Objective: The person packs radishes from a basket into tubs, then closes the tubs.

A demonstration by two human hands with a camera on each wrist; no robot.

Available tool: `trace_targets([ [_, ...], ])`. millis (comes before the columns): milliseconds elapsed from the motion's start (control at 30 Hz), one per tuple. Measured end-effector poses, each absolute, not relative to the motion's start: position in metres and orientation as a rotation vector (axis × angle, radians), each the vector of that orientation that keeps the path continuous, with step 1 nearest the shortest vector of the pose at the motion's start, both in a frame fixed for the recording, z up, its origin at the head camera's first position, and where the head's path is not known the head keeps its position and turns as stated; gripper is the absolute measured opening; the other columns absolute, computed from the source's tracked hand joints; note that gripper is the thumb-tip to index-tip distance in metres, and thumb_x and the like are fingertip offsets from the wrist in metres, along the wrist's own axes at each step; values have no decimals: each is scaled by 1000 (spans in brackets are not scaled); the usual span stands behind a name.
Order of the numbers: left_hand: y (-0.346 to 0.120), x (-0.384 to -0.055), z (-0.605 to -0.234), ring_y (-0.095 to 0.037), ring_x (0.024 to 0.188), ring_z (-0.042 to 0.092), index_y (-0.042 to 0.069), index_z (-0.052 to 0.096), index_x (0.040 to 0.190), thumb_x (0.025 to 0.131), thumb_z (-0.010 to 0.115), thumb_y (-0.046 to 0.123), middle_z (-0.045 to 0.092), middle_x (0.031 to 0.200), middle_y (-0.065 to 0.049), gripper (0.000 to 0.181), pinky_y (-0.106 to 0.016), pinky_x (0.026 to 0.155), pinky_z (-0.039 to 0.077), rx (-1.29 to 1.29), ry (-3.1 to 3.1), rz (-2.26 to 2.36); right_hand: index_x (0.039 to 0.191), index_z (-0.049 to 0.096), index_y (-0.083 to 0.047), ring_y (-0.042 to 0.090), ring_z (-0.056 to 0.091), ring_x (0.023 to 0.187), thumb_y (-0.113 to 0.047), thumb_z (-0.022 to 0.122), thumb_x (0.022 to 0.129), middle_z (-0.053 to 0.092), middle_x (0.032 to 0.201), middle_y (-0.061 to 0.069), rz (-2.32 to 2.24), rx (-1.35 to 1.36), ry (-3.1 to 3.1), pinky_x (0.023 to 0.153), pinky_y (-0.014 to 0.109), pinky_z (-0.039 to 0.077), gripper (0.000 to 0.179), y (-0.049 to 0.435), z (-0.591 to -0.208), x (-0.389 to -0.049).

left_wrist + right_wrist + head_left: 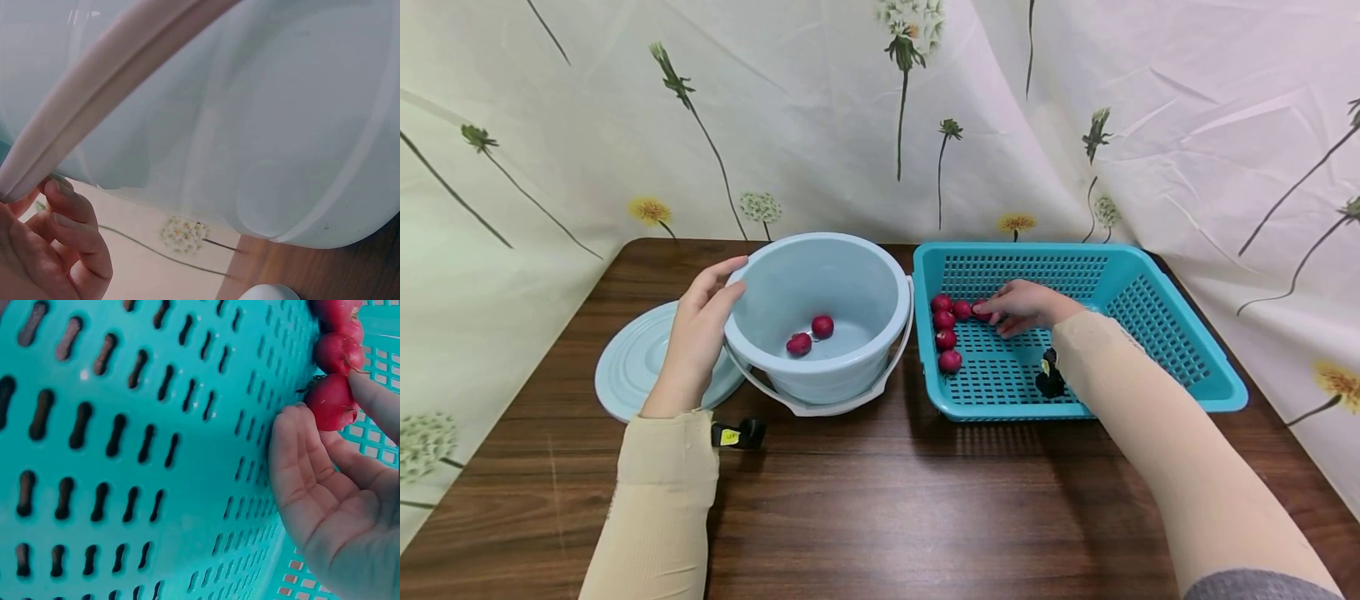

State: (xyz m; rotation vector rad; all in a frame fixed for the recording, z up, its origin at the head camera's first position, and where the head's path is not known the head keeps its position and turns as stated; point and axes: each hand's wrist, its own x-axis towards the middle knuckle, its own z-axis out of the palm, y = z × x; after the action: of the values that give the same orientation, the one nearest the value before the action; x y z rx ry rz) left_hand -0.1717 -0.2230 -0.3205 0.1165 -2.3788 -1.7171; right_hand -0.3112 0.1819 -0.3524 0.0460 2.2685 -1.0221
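My left hand grips the rim of a pale blue bucket on its left side; the left wrist view shows curled fingers beside the bucket wall. Inside the bucket lie two radishes, one radish slightly behind the other radish. In the turquoise basket at right, my right hand pinches a red radish between thumb and fingers. That radish sits at the end of a row of several radishes along the basket's left and back part.
A pale blue lid lies flat left of the bucket, partly behind my left hand. The bucket's white handle hangs down at its front. Dark brown wooden table runs in front; a floral cloth hangs behind.
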Motion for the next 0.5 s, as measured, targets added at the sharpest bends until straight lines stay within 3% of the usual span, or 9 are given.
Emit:
trace_targets([
  [167,-223,-171,-319,-11,99,57,23,48,147,104,43,38,54,113,5,46,-19,78,50,120,-2378,-1718,132,48,4,16,60,76,-35,59,100,59,110,14,-1006,31,2288,79,32,58,52,183,-350,-311],
  [400,-222,-170,-318,-11,101,56,23,48,147,104,43,38,54,114,4,45,-19,78,50,126,-2381,-1724,135,47,2,15,65,78,-39,58,99,60,126,19,-1166,12,2245,87,36,57,56,185,-337,-310],
  [500,-222,-170,-318,-12,101,56,23,48,146,104,43,38,54,114,4,45,-19,77,50,121,-2379,-1730,135,47,1,14,66,77,-38,59,99,67,117,14,-1304,4,2184,87,36,57,54,186,-328,-308],
])
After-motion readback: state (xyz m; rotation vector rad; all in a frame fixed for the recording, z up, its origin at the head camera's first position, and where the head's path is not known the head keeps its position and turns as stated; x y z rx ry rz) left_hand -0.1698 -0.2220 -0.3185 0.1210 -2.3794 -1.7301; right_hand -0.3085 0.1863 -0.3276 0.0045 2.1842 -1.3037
